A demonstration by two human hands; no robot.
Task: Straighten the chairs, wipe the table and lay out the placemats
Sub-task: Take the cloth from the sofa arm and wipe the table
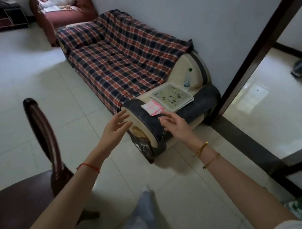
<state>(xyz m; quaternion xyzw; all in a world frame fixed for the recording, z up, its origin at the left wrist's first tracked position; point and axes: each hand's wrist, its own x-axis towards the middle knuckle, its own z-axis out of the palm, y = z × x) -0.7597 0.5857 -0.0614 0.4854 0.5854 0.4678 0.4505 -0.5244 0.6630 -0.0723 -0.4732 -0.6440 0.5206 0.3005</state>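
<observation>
Reaching toward the sofa arm at centre frame, the left hand and right hand hover with fingers spread apart, holding nothing. Just above the right hand lies a pink-checked cloth, just beside stacked leaf-patterned placemats. A dark chair stands at lower left.

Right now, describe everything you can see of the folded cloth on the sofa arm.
The cloth is white with pink check lines, soft-looking, folded into a small flat pad. It lies on the sofa's near armrest, right beside the stack of leaf-print placemats; whether they touch is unclear. No hand touches it; the right hand, fingers open, hovers just short of it.
</observation>
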